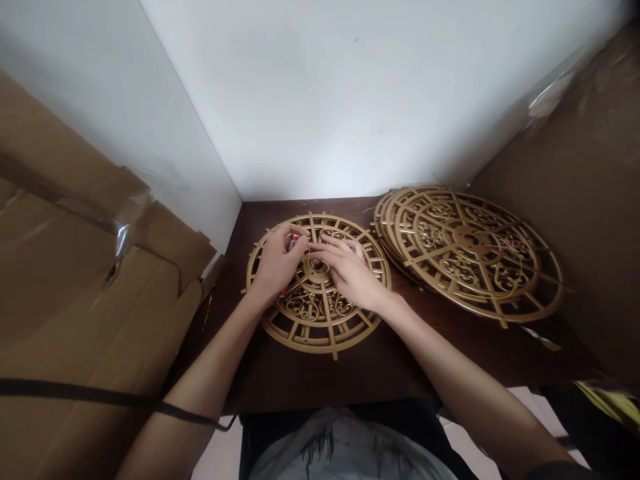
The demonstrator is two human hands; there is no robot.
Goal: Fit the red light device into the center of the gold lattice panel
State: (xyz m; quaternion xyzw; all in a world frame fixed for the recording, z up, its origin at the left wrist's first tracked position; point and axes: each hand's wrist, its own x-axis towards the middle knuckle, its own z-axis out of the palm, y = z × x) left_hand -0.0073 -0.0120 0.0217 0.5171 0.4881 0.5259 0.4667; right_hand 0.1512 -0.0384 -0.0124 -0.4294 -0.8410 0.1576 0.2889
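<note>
A round gold openwork panel (333, 333) with scroll patterns and spokes lies flat on the dark brown table in front of me. My left hand (280, 260) is closed over its left part, around a small red-and-white object (294, 240) that is mostly hidden by the fingers. Another bit of red shows below that palm. Over the panel's centre, my right hand (347, 267) has its fingers stretched out and apart, the tips close to the left fingertips. A thin yellow strand (309, 252) runs between the hands near the centre ring; whether the right fingers touch it, I cannot tell.
More gold round panels (470, 233) lie stacked on the right, with thin wires on the top one. A small brush-like item (543, 339) lies below the stack. Cardboard (90, 287) stands at the left, a brown box (565, 173) at the right. A black cable (100, 397) crosses my left forearm.
</note>
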